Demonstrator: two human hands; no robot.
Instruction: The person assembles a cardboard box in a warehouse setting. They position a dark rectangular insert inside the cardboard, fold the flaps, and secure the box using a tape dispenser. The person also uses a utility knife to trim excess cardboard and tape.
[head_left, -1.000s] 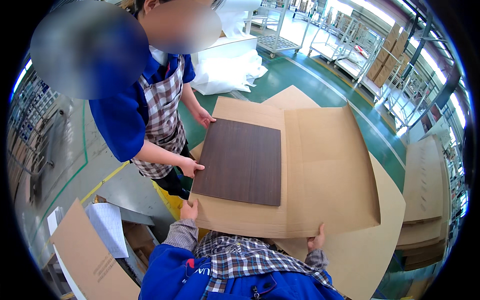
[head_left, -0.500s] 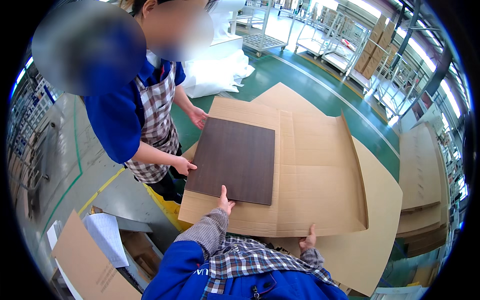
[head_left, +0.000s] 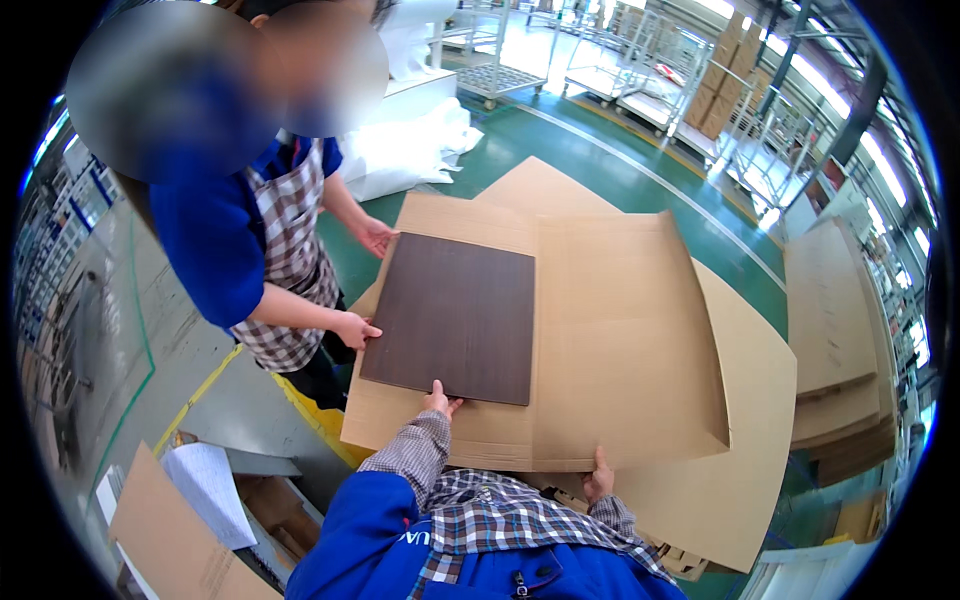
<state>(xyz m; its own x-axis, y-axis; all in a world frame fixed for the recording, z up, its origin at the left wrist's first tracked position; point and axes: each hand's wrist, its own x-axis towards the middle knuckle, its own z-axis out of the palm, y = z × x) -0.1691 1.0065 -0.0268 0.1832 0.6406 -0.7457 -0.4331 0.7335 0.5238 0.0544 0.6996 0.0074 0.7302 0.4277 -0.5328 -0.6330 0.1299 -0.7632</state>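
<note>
A dark brown wood-grain panel (head_left: pixel 455 318) lies flat on the left part of a creased cardboard sheet (head_left: pixel 625 330). My left hand (head_left: pixel 440 400) grips the panel's near edge, thumb on top and the other fingers partly hidden at the edge. Further right, my right hand (head_left: pixel 600 477) holds the near edge of the cardboard, its thumb over the top and its fingers underneath. Across from my left arm, a co-worker's near hand (head_left: pixel 357 330) touches the panel's left edge, and their other hand (head_left: pixel 378 236) is at its far left corner.
Under the creased sheet lies a larger cardboard sheet (head_left: pixel 755 375). The co-worker (head_left: pixel 255 240) stands at the left in a checked apron. Flat cardboard stacks (head_left: pixel 830 320) stand at the right, white wrapping (head_left: pixel 410 145) lies behind, and papers (head_left: pixel 210 490) sit at the lower left.
The whole scene has shifted slightly left in the view. Both my hands keep their holds, and the panel stays by the crease of the cardboard.
</note>
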